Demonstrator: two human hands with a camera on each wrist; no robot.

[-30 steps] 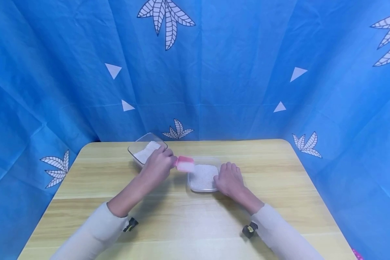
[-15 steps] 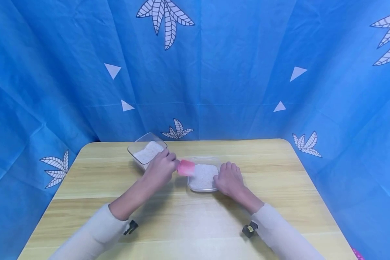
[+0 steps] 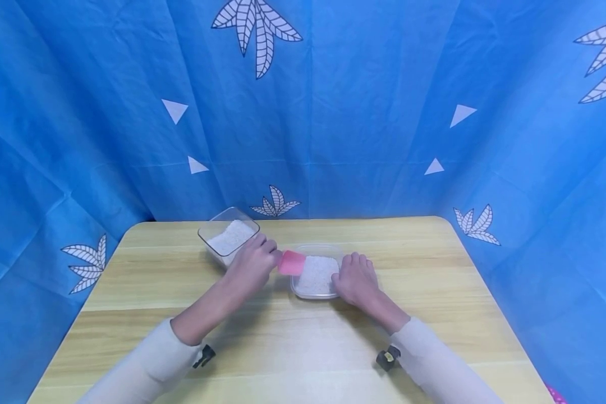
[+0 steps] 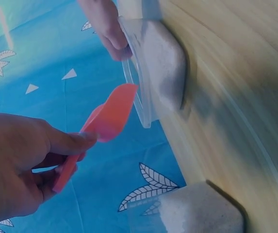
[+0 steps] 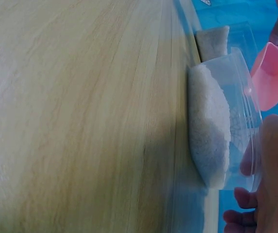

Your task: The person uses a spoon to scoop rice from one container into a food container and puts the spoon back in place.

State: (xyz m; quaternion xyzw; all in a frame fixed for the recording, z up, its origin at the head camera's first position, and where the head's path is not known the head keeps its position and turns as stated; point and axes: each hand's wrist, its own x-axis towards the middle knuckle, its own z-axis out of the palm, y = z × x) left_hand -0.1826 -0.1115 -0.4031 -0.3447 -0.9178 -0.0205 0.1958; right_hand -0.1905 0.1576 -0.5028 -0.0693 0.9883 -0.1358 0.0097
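Observation:
My left hand [image 3: 252, 264] pinches the handle of a pink scoop [image 3: 292, 263], thumb on top in the left wrist view. The scoop tilts over the left rim of a clear plastic container [image 3: 313, 297] filled partway with white grains [image 3: 319, 274]. In the right wrist view the scoop's bowl [image 5: 269, 80] shows bare pink inside. My right hand [image 3: 357, 279] grips the right side of that container, its thumb inside the rim and its fingers outside. Behind my left hand stands a second clear container [image 3: 213, 229], also partly filled with white grains [image 3: 231, 237].
Both containers stand on a light wooden table [image 3: 303, 348], the second one near its back left edge. A blue curtain [image 3: 373, 112] with leaf prints hangs behind and at both sides. Each sleeve carries a small black device [image 3: 388, 357] at the wrist.
White grains showed in the scoop one second ago; since then it has tipped over, and its pink surface now shows. My left hand has shifted slightly right and nearer. The right hand stays put.

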